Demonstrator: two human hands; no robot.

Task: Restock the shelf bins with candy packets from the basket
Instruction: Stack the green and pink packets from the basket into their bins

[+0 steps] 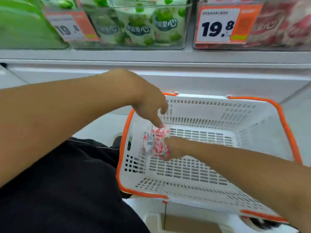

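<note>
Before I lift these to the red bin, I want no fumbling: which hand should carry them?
Right. The right hand already grips the red packets; the left hand only touches them from above.

Both bare arms reach forward and down, hands close together.
The left hand hangs from a bent wrist, fingers pointing down, loosely spread. The right hand, lower, is curled in a grip; its forearm runs in from the lower right.
</note>
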